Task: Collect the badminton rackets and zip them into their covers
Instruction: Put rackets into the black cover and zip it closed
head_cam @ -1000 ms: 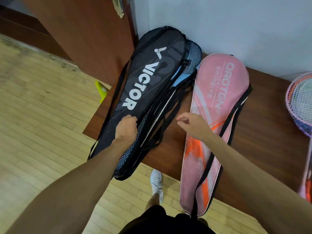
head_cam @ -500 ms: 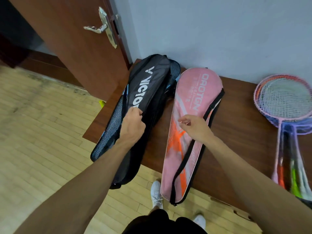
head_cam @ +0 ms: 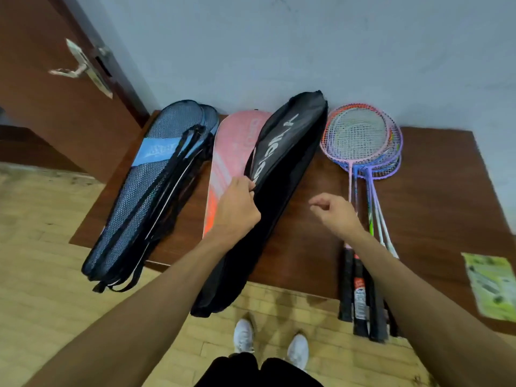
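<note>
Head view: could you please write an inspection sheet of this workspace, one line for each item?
Surface: brown wooden table against the wall.
Job's things: black cover lying partly across the pink cover; mesh covers stacked at the left; rackets piled at the right, uncovered, grips past the table's front edge.
Clutter: green leaflet near the table's right front corner.
Hands: left hand grips the black cover's edge; right hand loosely curled, holding nothing, between black cover and rackets.
Cables: nothing seen.
Surroundings: pale wall, brown door with metal handle, wooden floor, white shoes.
</note>
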`<state>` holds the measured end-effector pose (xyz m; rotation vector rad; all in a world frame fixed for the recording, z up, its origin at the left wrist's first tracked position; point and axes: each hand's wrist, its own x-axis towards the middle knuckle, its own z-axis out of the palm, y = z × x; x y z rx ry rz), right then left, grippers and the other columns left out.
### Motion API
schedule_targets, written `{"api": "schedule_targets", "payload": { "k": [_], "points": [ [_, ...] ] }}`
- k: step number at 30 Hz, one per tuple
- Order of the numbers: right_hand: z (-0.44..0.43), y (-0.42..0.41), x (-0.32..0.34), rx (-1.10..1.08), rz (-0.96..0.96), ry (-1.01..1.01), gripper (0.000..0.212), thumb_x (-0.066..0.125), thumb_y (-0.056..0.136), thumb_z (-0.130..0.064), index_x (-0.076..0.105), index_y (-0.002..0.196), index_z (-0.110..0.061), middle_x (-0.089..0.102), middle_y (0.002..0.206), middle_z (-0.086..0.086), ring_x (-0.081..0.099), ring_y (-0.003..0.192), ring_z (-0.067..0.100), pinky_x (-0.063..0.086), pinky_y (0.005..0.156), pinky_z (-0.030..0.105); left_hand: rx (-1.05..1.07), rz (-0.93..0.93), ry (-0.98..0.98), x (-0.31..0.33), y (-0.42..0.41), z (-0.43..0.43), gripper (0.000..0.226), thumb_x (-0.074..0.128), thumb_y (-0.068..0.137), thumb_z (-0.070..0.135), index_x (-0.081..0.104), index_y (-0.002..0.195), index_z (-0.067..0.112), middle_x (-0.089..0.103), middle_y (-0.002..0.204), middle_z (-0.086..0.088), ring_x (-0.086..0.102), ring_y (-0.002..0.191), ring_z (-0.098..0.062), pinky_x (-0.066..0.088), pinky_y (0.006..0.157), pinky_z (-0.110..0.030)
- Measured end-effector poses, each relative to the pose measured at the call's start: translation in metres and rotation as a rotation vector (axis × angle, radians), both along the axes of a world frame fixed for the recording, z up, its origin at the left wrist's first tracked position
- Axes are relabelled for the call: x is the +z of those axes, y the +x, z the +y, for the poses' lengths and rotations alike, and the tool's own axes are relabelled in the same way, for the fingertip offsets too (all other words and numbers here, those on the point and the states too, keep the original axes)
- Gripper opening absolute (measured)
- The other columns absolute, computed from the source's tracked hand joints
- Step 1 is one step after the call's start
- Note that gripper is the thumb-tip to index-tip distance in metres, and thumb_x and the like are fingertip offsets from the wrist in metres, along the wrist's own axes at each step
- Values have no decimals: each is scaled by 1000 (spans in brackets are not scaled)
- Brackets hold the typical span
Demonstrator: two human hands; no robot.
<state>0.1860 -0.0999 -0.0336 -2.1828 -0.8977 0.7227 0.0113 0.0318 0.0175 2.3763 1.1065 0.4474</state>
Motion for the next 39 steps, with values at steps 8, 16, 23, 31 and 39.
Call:
{"api": "schedule_targets", "payload": {
  "k": [8, 16, 23, 31, 39],
  "points": [
    [-70, 30, -24, -207, -34, -138, 22, 57, 89, -16, 69, 107, -13, 69, 110, 3, 62, 102, 19, 38, 78, 18, -314, 196, -169, -71, 52, -56, 15, 43, 89, -3, 42, 101, 5, 49, 103, -12, 52, 86, -30, 33, 67, -28],
    [-66, 44, -67, -268, -42, -243, 28, 62, 89, -22, 60, 110, -4, 67, 106, 15, 61, 101, 31, 44, 81, 32, -200, 276, -470, -92, 69, -64, 53, 51, 89, 13, 29, 137, 11, 56, 119, -12, 58, 93, -29, 39, 77, -34],
    [-44, 49, -85, -238, -151, -302, 26, 59, 84, -22, 57, 102, -2, 61, 105, 19, 59, 98, 38, 50, 81, 43, -245, 333, -338, -108, 61, -60, 39, 45, 94, 14, 39, 132, 12, 57, 116, -13, 56, 88, -28, 43, 75, -39],
    [-53, 49, -60, -400, -20, -74, 26, 54, 91, -32, 56, 85, -6, 66, 72, 11, 66, 67, 28, 51, 66, 34, -155, 323, -294, -104, 58, -57, 10, 45, 90, 7, 39, 97, 9, 46, 101, -9, 47, 79, -30, 34, 68, -38],
    [-106, 4, -33, -478, -95, -115, 26, 51, 92, -27, 57, 82, -4, 67, 79, 18, 61, 83, 36, 43, 71, 36, -161, 207, -306, -80, 48, -54, 27, 43, 94, 12, 49, 120, 8, 55, 123, -13, 56, 107, -34, 44, 92, -41]
  ]
}}
